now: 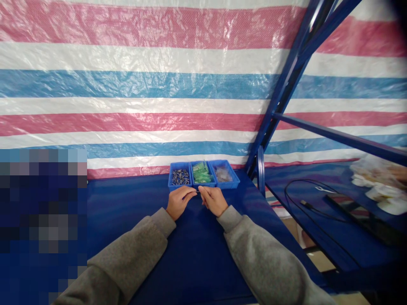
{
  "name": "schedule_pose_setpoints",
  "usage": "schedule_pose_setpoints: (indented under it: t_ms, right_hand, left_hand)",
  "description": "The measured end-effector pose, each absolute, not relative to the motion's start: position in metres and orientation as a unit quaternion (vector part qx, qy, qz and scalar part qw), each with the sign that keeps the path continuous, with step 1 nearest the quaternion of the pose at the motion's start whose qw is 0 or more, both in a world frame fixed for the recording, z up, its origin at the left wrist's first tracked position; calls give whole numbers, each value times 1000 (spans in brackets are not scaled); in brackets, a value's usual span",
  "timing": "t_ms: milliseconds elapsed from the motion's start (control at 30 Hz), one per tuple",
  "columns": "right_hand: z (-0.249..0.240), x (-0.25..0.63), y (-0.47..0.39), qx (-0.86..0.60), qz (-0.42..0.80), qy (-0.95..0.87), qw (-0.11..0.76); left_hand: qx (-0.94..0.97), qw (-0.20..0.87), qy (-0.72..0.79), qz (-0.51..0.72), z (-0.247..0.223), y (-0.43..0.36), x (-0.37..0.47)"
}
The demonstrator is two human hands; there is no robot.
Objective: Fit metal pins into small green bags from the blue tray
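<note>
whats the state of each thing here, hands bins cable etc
left hand: fingers pinched on a thin small piece, too small to identify
right hand: pinched on the same piece
left bin: holds dark metal parts
middle bin: filled with green pieces
right bin: holds clear packets
black cable: lying loose on the side table

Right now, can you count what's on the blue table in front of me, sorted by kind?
Blue bins: 3, namely left bin with metal parts, middle bin with green pieces, right bin with clear bags
Hands: 2, left hand and right hand, pinching a thin small part between them
Small part held: 1
Total: 6
</note>
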State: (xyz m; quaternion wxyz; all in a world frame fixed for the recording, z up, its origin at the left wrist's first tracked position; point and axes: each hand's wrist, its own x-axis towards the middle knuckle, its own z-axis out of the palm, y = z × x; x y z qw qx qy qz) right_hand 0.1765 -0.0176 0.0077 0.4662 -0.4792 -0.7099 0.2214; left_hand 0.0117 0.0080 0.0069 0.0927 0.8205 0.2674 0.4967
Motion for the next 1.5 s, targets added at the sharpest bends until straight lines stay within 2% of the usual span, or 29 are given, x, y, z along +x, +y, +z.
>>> schedule_pose_setpoints:
  t_ms: [367,600,733,900,1167,1500]
  right_hand:
    - [11,177,-19,-452,202,-729,473]
    - [14,175,-22,-434,252,-724,474]
    - [18,176,-23,-453,238,-712,481]
    - [14,178,-20,-467,222,-709,480]
    - [10,178,-18,-477,196,-718,467]
    - [11,176,-20,-431,231,-728,479]
  left_hand:
    - [815,77,339,464,8,9,12]
    - [816,101,328,465,7,9,9]
    - [821,117,298,473,7,8,9]
    - [822,100,273,490,6,8,11]
    - [841,57,297,448,5,7,10]
    - [822,54,337,455,1,10,9]
